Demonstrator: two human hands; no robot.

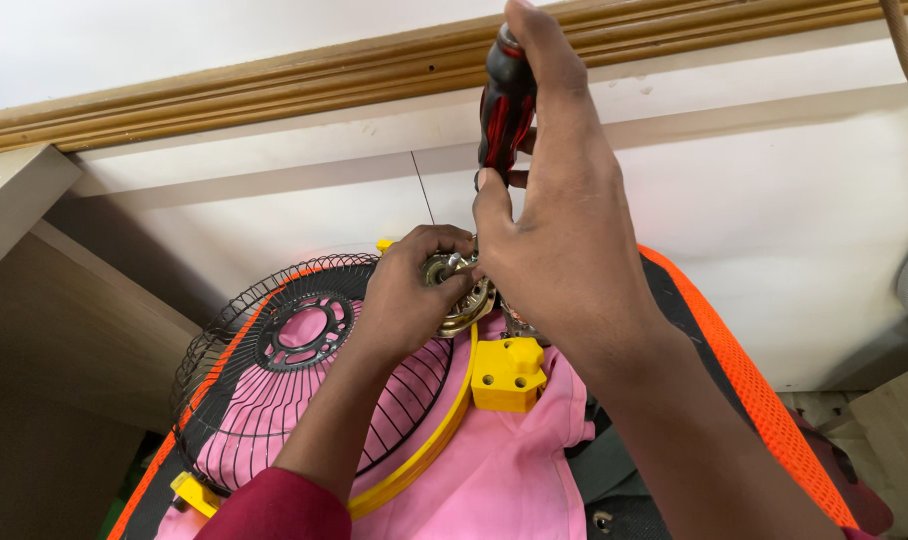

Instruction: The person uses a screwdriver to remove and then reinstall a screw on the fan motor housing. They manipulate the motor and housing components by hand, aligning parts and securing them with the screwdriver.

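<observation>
My right hand [559,235] grips a screwdriver with a red and black handle [504,105], held upright with its tip pointing down at a brass-coloured fan motor [466,305]. My left hand [409,290] wraps around that motor from the left and steadies it; the fingers cover most of it. The screwdriver's shaft is hidden behind my right hand. The motor sits at the top of a yellow plastic fan frame [509,375], beside a black wire fan guard [304,350].
The fan parts lie on a pink cloth [494,470] spread over a chair seat with an orange mesh edge [764,400]. A white wall with wooden trim [274,85] is behind. A beige shelf edge [19,195] juts in at left.
</observation>
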